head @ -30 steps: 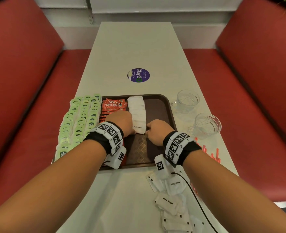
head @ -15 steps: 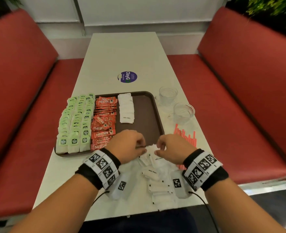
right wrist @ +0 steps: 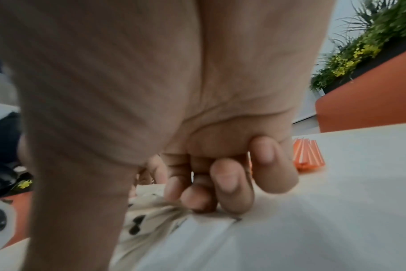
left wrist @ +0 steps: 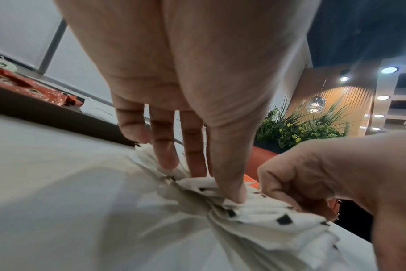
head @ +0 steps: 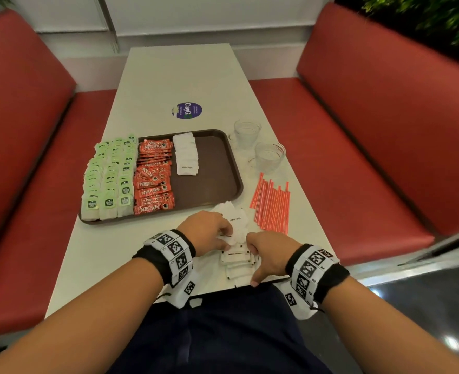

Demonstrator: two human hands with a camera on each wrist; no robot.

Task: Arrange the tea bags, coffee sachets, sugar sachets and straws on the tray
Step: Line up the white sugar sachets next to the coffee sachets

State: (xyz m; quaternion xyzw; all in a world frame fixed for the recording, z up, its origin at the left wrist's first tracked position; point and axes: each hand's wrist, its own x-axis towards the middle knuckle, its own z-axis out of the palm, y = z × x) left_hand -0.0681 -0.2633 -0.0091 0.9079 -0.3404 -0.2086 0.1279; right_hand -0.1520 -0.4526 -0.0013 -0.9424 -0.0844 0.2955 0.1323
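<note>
The brown tray (head: 217, 182) carries rows of green tea bags (head: 109, 182), red coffee sachets (head: 154, 182) and a short column of white sugar sachets (head: 186, 153). Loose sugar sachets (head: 236, 225) lie heaped on the table between the tray and the near edge. My left hand (head: 224, 237) pinches part of that heap between thumb and fingers (left wrist: 165, 161). Facing it, my right hand (head: 251, 248) curls its fingers (right wrist: 230, 185) onto the heap's right side. Orange straws (head: 273, 205) lie on the table right of the heap.
Two clear glass cups (head: 246, 130) (head: 269, 156) stand right of the tray. A round purple sticker (head: 186, 110) marks the table beyond it. Red bench seats (head: 358, 147) flank the white table (head: 115, 252).
Both hands have left the tray's sugar column and come back toward me onto the loose sugar heap. The head view has pulled back and tilted down.
</note>
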